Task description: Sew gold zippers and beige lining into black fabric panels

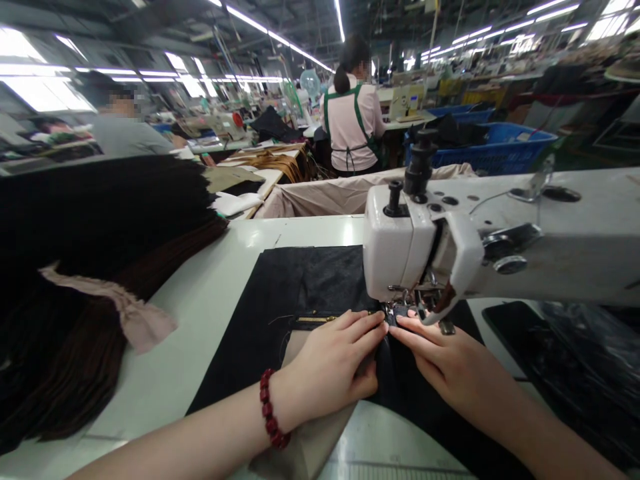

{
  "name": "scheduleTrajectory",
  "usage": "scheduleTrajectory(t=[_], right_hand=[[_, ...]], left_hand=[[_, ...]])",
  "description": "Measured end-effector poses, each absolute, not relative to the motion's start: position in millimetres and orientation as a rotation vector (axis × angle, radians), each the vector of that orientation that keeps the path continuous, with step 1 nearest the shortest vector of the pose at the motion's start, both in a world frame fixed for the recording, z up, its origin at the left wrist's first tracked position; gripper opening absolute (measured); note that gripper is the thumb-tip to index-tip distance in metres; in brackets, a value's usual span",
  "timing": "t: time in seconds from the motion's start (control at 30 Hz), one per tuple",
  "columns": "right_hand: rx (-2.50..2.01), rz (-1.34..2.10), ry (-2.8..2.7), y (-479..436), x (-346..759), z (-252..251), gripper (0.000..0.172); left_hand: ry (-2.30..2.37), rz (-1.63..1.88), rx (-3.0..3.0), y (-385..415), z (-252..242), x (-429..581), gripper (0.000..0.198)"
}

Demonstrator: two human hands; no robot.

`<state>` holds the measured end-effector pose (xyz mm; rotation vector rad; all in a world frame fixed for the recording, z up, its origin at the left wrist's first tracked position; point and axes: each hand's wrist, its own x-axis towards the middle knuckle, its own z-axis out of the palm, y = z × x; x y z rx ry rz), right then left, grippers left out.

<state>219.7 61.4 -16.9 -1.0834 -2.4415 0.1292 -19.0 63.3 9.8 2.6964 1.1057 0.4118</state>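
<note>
A black fabric panel [245, 333] lies flat on the pale table under the head of a white sewing machine [393, 247]. Set into the panel is a brass-toothed zipper [314, 319], with beige lining fabric [320, 440] below it. My left hand [335, 360] rests on the zipper's right part and the lining, fingers stretched toward the needle area. On the other side of the presser foot [391, 313], my right hand [450, 353] lies on the black fabric with its fingers extended. Both sets of fingertips nearly meet at the foot. The needle itself is too small to make out.
A tall stack of dark fabric pieces [100, 233] stands at the left, a pinkish cloth strip [135, 313] hanging on it. Clear plastic wrapping [575, 340] lies at the right. Beyond the table are a blue crate [505, 150] and two people seated at other workplaces.
</note>
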Motion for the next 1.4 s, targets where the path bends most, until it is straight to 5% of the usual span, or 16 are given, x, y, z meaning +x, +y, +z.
scheduleTrajectory(t=[1.4], right_hand=[[-1.095,0.028,-2.327,71,208,-10,0.03]], left_hand=[[1.127,0.415,2.694,90,9,-17,0.026]])
